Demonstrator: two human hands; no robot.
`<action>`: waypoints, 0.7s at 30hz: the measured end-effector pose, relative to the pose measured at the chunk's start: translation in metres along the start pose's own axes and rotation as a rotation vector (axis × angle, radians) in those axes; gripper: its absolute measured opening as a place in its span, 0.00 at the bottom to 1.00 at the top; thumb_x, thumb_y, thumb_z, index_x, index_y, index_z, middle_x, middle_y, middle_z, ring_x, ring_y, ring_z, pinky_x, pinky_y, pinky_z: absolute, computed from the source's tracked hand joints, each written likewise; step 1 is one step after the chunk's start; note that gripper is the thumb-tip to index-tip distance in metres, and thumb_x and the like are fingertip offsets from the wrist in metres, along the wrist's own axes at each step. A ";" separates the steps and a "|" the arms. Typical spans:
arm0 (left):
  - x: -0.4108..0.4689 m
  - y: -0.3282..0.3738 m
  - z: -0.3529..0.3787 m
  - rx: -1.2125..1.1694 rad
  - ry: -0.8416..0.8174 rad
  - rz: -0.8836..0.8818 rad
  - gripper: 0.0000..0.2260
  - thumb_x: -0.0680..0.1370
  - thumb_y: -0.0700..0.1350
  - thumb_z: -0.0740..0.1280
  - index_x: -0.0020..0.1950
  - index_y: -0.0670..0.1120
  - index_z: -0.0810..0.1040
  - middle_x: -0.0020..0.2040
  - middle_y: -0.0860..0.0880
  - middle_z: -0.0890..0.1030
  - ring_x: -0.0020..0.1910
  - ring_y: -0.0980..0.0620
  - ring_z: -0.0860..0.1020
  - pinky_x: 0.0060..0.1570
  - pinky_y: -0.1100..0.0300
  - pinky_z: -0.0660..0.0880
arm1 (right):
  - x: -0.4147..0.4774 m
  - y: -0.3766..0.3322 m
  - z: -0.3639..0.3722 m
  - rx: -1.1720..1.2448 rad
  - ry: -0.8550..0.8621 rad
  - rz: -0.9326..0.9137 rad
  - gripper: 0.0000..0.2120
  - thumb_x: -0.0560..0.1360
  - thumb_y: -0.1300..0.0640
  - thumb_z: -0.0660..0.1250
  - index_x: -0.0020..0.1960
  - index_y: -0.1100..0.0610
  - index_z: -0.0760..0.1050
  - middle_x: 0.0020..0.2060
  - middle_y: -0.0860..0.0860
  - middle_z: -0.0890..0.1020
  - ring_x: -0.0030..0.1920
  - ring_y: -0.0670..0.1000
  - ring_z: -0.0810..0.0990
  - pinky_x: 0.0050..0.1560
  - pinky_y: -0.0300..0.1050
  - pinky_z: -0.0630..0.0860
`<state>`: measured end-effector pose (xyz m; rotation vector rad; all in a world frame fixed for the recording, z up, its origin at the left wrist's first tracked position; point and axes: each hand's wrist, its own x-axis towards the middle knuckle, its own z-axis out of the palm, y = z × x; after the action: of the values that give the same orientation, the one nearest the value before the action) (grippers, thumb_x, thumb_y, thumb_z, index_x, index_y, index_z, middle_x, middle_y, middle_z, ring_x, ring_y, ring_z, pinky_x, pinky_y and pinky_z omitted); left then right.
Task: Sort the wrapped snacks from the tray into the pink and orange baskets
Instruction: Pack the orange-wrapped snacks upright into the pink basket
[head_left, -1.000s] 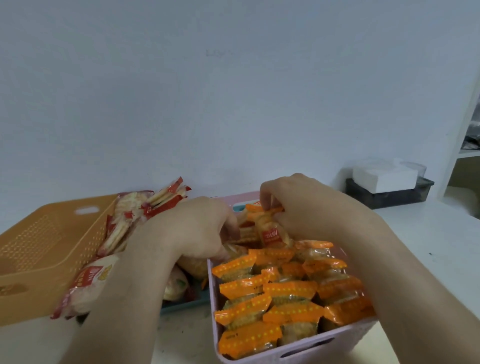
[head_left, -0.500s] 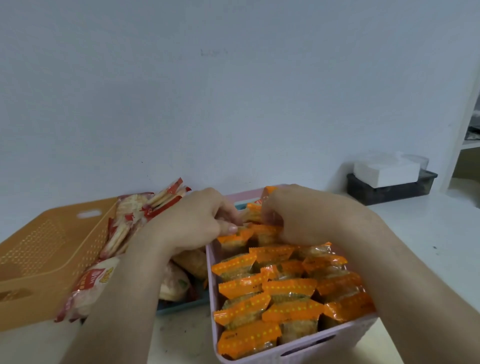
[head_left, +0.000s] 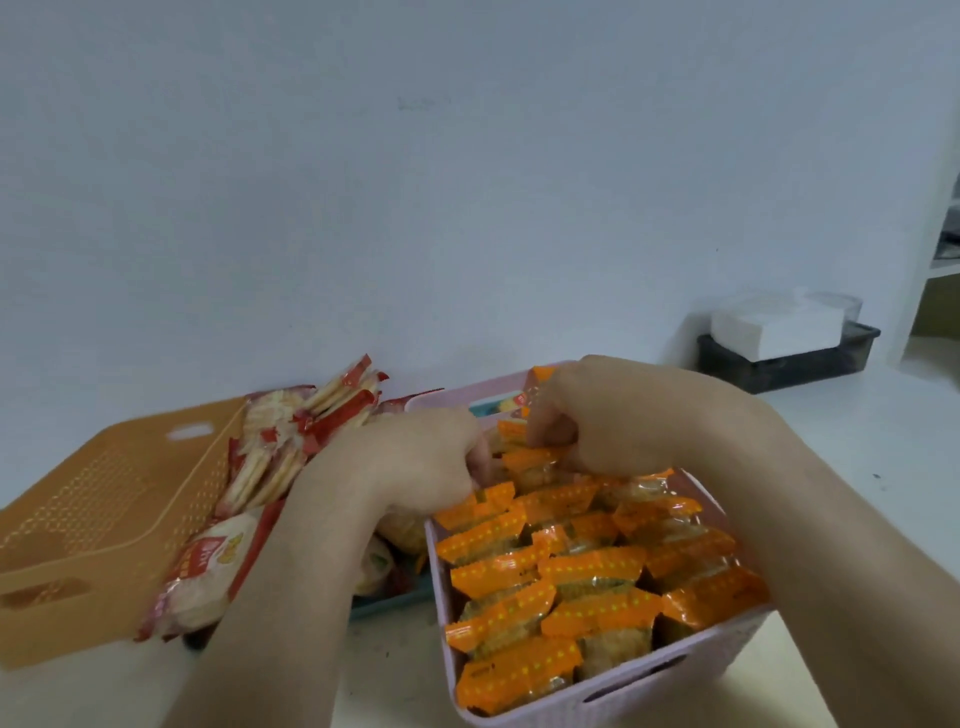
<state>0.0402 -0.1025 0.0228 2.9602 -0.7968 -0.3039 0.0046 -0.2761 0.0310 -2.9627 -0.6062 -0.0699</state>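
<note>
Cracker packs (head_left: 280, 457) crowd the orange basket (head_left: 104, 519). Over the pink basket (head_left: 597, 699), my right hand (head_left: 623, 415) pinches an orange-wrapped snack (head_left: 540, 375). My left hand (head_left: 410, 462) is curled, its grip unclear.

Right hand (head_left: 623, 421) tucked snack (head_left: 527, 460) into pink basket (head_left: 691, 675)

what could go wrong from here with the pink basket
The pink basket is packed to its rim; forcing more orange-wrapped snacks in at the far end, where the left hand and right hand work, may pop others out. The cracker packs leaning over the edge of the orange basket might slide off.
</note>
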 end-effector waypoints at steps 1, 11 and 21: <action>0.000 -0.001 0.001 0.056 -0.007 -0.007 0.10 0.75 0.37 0.66 0.46 0.51 0.84 0.41 0.56 0.81 0.44 0.55 0.79 0.43 0.56 0.78 | -0.001 0.000 0.000 0.026 -0.004 0.005 0.14 0.71 0.64 0.64 0.48 0.49 0.81 0.44 0.45 0.83 0.46 0.48 0.79 0.51 0.49 0.79; 0.006 -0.005 0.007 0.057 0.182 -0.028 0.07 0.73 0.53 0.70 0.51 0.58 0.83 0.45 0.58 0.84 0.47 0.57 0.79 0.55 0.50 0.76 | -0.005 0.031 -0.005 0.014 0.048 0.131 0.21 0.71 0.51 0.71 0.63 0.44 0.74 0.57 0.44 0.77 0.56 0.48 0.73 0.55 0.45 0.74; 0.019 -0.007 0.008 0.157 0.178 -0.143 0.10 0.74 0.43 0.69 0.48 0.58 0.84 0.44 0.58 0.82 0.49 0.53 0.77 0.58 0.46 0.73 | 0.006 0.037 0.007 0.100 0.140 0.123 0.15 0.71 0.58 0.68 0.55 0.44 0.78 0.52 0.46 0.80 0.54 0.49 0.76 0.52 0.46 0.78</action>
<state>0.0581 -0.1063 0.0107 3.1397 -0.6172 0.0187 0.0246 -0.3064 0.0207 -2.8601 -0.3976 -0.2265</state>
